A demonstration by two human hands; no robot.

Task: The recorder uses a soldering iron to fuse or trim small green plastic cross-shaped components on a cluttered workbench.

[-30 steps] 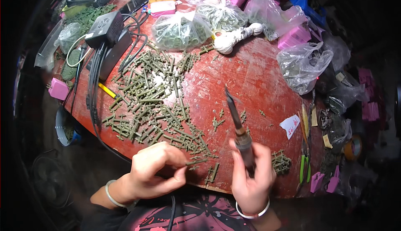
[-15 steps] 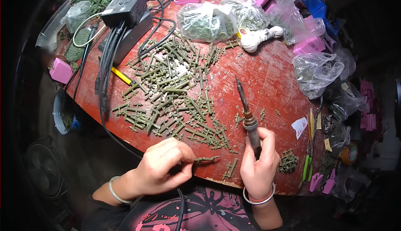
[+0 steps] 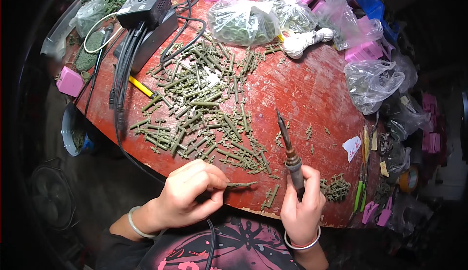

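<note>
My left hand point(image 3: 192, 192) is closed in a pinch on a thin green sprue piece point(image 3: 242, 184), whose free end points right over the table's near edge. In my right hand point(image 3: 303, 206) is a soldering iron point(image 3: 293, 162), gripped by its dark handle with the pointed, darkened tip upward. The tip is apart from the green piece. Beyond my hands spreads a loose heap of green sprue pieces point(image 3: 204, 104), rods with small knobs. Two short green rods point(image 3: 271, 196) lie between my hands, and a small green pile point(image 3: 335, 188) sits right of my right hand.
The red table point(image 3: 317, 94) is scuffed. A black power unit point(image 3: 146, 6) with cables stands far left, near a yellow-handled tool point(image 3: 141, 87). Bags of green parts point(image 3: 243, 22), white string point(image 3: 304, 42) and pink blocks line the back and right. Green-handled tweezers point(image 3: 360, 197) lie right.
My right hand has lowered the soldering iron a little toward me, its tip still pointing up. My left hand keeps the green piece in nearly the same place.
</note>
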